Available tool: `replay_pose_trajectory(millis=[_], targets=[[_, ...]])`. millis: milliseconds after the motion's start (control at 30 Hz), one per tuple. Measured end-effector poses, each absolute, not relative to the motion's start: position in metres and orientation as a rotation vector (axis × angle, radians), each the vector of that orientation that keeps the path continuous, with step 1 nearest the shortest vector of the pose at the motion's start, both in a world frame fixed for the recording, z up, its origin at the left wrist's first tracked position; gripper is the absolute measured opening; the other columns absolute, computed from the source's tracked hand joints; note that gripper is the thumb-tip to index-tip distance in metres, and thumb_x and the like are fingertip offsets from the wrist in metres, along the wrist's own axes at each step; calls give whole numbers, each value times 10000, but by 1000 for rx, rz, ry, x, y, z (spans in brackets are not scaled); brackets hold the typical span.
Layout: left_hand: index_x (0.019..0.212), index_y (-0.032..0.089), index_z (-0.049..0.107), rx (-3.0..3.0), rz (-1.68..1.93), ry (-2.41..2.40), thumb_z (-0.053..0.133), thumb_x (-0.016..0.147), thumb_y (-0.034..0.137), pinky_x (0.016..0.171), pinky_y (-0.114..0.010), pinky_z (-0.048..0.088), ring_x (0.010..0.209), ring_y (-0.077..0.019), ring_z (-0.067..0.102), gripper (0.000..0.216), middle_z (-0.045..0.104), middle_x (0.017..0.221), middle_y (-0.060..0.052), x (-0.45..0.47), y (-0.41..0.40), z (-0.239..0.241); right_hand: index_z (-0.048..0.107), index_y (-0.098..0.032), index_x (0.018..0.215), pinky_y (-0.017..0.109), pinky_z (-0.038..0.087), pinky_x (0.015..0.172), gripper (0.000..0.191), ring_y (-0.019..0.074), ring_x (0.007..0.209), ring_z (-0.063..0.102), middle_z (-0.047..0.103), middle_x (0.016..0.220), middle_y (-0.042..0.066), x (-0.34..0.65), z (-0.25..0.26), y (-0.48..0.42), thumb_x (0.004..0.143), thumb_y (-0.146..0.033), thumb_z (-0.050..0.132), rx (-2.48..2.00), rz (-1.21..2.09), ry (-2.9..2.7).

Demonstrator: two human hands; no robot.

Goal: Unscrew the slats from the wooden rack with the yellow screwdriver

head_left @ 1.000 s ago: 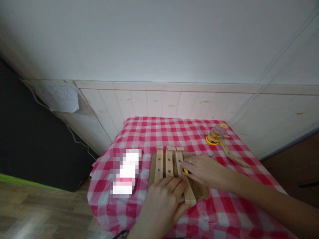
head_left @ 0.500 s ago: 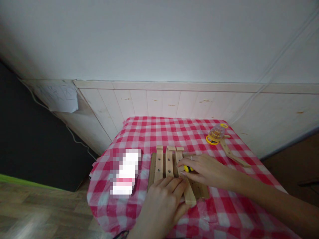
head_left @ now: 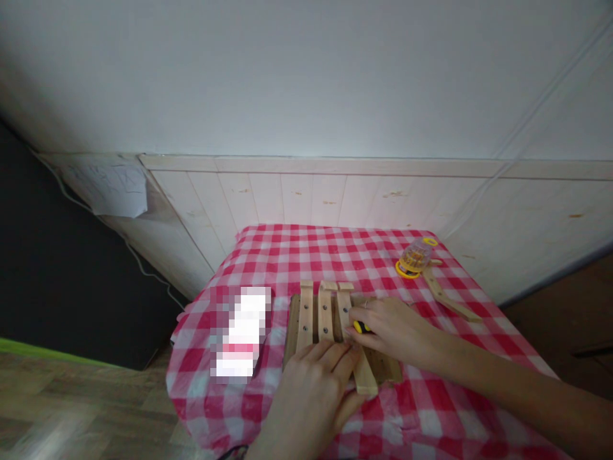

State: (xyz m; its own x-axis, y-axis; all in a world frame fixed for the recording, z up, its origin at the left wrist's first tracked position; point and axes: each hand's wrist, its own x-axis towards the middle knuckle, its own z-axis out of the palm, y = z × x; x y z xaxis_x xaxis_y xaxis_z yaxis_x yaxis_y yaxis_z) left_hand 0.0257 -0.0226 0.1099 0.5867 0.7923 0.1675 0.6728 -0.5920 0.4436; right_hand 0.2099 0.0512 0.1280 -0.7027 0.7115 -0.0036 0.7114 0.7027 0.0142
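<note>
A wooden panel (head_left: 306, 313) with three upright slats lies on the red-and-white checked tablecloth (head_left: 306, 255). My left hand (head_left: 313, 390) rests flat on the near ends of the slats, fingers stretched out and pressing down. My right hand (head_left: 390, 329) is curled round a small yellow-and-black tool (head_left: 360, 328), its tip against the rightmost slat (head_left: 345, 306). A ring shows on one right finger.
A clear jar with a yellow lid (head_left: 412, 259) and a loose wooden piece (head_left: 443, 295) lie at the table's far right. A blurred white-and-red item (head_left: 242, 335) sits left of the panel. White panelled wall behind; wooden floor at left.
My right hand has shifted slightly on the rightmost slat and the yellow tool shows more between its fingers. My left hand stays put on the slats.
</note>
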Motion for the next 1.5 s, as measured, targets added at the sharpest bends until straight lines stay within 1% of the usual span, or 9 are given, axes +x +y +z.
replay_pose_trajectory(millis=[200, 367, 467, 567, 667, 733, 1000, 1300, 1500], targets=[[1233, 121, 637, 2486, 529, 1191, 802, 833, 292, 874, -453, 594, 1037, -300, 682, 465, 718, 1181, -113, 25, -25, 108, 654, -173, 889, 273, 486, 526, 26, 212, 738, 728, 753, 847, 53, 212, 138, 55, 891, -152, 638, 934, 156, 2913], [1216, 121, 649, 2483, 523, 1186, 810, 824, 282, 869, -446, 596, 1036, -301, 684, 454, 719, 1181, -115, 26, -24, 110, 651, -176, 830, 286, 502, 533, 155, 229, 791, 734, 755, 916, 56, 210, 146, 56, 813, -22, 655, 734, 301, 2849], [1212, 117, 653, 2485, 523, 1177, 811, 821, 273, 868, -442, 597, 1028, -297, 687, 449, 723, 1171, -114, 26, -23, 110, 644, -153, 980, 279, 484, 521, 181, 217, 767, 737, 760, 923, 57, 211, 150, 56, 834, -47, 645, 828, 226, 2903], [1200, 121, 662, 2478, 522, 1179, 808, 823, 270, 871, -436, 595, 1025, -295, 689, 431, 724, 1166, -114, 26, -23, 111, 630, -169, 1046, 274, 440, 503, 152, 207, 673, 719, 756, 837, 41, 218, 156, 60, 895, -151, 623, 981, 154, 2936], [1196, 127, 663, 2472, 527, 1175, 804, 826, 262, 891, -444, 587, 1036, -296, 686, 419, 721, 1177, -114, 26, -23, 110, 640, -187, 948, 275, 414, 539, 85, 211, 664, 705, 743, 791, 49, 236, 159, 67, 947, -231, 567, 1189, 77, 2887], [1203, 132, 659, 2469, 533, 1174, 801, 826, 252, 900, -449, 584, 1037, -296, 687, 421, 723, 1177, -111, 26, -23, 109, 623, -178, 819, 275, 387, 536, 174, 208, 637, 686, 717, 729, 52, 253, 156, 73, 958, -248, 545, 1314, 9, 2790], [1194, 154, 666, 2495, 541, 1199, 802, 799, 184, 890, -433, 594, 1041, -298, 693, 419, 724, 1183, -104, 26, -23, 106, 630, -158, 770, 268, 394, 565, 258, 191, 651, 658, 705, 753, 82, 307, 131, 88, 975, -214, 483, 1407, -93, 2667], [1221, 159, 650, 2530, 465, 1217, 751, 821, 148, 882, -422, 597, 1062, -293, 690, 412, 713, 1208, -110, 25, -26, 104, 668, -161, 798, 250, 378, 578, 167, 190, 670, 678, 721, 749, 57, 304, 117, 98, 917, -175, 552, 1387, -109, 2641], [1208, 154, 655, 2524, 539, 1197, 757, 814, 145, 877, -419, 597, 1052, -292, 692, 408, 719, 1191, -109, 25, -25, 103, 655, -157, 989, 286, 432, 630, 155, 231, 747, 697, 742, 865, 96, 299, 114, 99, 952, -242, 531, 1507, -125, 2665]])
